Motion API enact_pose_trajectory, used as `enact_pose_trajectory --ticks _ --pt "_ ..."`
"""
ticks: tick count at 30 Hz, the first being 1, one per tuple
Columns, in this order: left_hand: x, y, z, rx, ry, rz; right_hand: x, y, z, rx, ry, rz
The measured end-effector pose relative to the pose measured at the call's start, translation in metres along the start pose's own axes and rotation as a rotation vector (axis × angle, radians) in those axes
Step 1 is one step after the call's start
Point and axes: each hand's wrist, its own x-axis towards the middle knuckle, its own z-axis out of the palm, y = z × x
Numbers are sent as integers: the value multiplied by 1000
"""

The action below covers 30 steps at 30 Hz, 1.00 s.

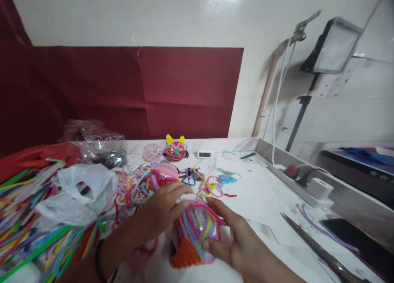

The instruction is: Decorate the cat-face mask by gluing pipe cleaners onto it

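A rounded craft piece of coloured pipe cleaners (197, 229) stands on the white tabletop in front of me, with clear plastic showing in its middle and an orange patch low on its left. My right hand (232, 236) grips its right side, thumb on the near face and fingers over the upper edge. At its upper left, my left hand (169, 199) has the thumb against the piece and the fingers curved over its far side; the fingertips' contact is partly hidden. Just beyond lies a pink pipe-cleaner piece (164, 172) amid loose curled pipe cleaners (126, 188).
Loose straight pipe cleaners (24, 229) and a white plastic bag (89, 188) crowd the left. A yellow-eared cat-face craft (176, 148) and small digital clock (204, 154) stand at the back. Scissors (317, 244), a dark phone (357, 242) and a power strip (308, 192) are at right.
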Motion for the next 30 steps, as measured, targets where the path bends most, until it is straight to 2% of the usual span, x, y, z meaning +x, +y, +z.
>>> enact_pose_trajectory --ticks 3,5,8,13,15,18,21,26,30 --pt "-10 -14 3 -288 82 -250 0 1 -1 -1 7 -17" --pt "-15 -25 6 -534 56 -333 -1 1 -2 -1 -2 -20" --pt "-23 -39 11 -740 -64 -335 -2 2 -5 12 -29 -39" --pt "-34 -50 17 -834 -264 -252 -4 6 -8 15 -36 -121" --pt "-36 -51 20 -955 -293 -234 -4 7 -9 23 -40 -149" --pt "-39 -52 21 -1131 -244 -242 -5 7 -10 46 -45 -159" --pt "-40 -54 24 -1147 -206 -235 -6 6 -12 67 -49 -181" --pt "-39 -62 47 -814 -208 -142 -7 11 -13 82 -65 -237" --pt "-37 -45 59 -933 -266 -276 -8 14 -13 80 -90 -280"
